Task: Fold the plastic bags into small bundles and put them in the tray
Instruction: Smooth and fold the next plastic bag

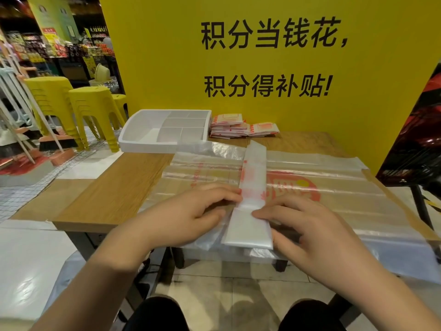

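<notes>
One long white folded plastic bag strip (pixel 254 168) is being gripped by the left hand (pixel 191 216) and right hand (pixel 317 232) over the brown wooden table (pixel 114 187).

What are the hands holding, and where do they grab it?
A folded bag strip. The left hand pinches its left edge and the right hand its right edge, on its near half.

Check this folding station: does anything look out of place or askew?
Yes. The finished bundles are stacked on the table beside the tray, whose compartments look empty, though the tray is where they belong. The folded strip, held by the left hand and right hand, shows nothing odd.
</notes>
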Demonstrator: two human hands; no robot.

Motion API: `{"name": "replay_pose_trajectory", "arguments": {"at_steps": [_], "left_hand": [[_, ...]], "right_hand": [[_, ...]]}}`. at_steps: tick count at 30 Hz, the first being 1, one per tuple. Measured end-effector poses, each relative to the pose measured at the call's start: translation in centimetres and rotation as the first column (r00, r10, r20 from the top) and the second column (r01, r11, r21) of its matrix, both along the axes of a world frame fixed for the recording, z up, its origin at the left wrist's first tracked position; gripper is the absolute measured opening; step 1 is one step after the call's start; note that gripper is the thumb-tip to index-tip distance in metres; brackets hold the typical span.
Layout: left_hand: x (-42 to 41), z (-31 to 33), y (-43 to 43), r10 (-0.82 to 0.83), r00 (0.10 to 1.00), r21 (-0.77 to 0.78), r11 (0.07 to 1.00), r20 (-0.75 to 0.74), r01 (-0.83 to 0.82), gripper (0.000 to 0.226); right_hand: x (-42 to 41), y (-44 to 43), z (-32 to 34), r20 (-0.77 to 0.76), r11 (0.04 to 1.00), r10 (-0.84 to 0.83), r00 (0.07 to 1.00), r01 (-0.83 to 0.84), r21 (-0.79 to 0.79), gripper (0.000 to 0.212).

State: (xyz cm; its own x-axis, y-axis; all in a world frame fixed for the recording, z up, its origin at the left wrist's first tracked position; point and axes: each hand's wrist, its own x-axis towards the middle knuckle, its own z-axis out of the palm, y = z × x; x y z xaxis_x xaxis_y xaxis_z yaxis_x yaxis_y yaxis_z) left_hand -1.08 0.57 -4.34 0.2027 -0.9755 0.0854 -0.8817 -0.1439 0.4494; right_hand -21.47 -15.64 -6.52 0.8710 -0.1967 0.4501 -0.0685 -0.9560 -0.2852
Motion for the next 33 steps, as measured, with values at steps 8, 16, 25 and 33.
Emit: {"name": "replay_pose_trajectory", "arguments": {"at_steps": [8, 16, 25, 33], "left_hand": [[-2.4, -1.4, 1.2, 0.075, 0.994, -0.255, 0.966, 0.085, -0.051, 0.031], [-3.3, -0.7, 0.5, 0.123, 0.991, -0.243, 0.961, -0.051, -0.132, 0.024], [-3.2, -1.1, -0.9, 0.181, 0.972, -0.300, 0.929, -0.151, -0.219, 0.008], [-4.0, -1.9, -2.2, 0.320, 0.908, -0.347, 0.848, -0.269, -0.401, 0.022]], "right_hand": [[0.0, -0.4, -0.1, 0.011, 0.999, -0.016, 1.000, 0.016, 0.048, 0.029], [0.7, -0.5, 0.9, 0.036, 0.996, -0.042, 0.998, 0.039, 0.081, 0.022], [1.9, -1.2, 0.6, 0.060, 0.989, -0.093, 0.994, 0.085, 0.123, 0.032], [3.3, -0.9, 0.3, 0.024, 0.929, -0.176, 0.984, 0.158, 0.334, 0.062]]}}
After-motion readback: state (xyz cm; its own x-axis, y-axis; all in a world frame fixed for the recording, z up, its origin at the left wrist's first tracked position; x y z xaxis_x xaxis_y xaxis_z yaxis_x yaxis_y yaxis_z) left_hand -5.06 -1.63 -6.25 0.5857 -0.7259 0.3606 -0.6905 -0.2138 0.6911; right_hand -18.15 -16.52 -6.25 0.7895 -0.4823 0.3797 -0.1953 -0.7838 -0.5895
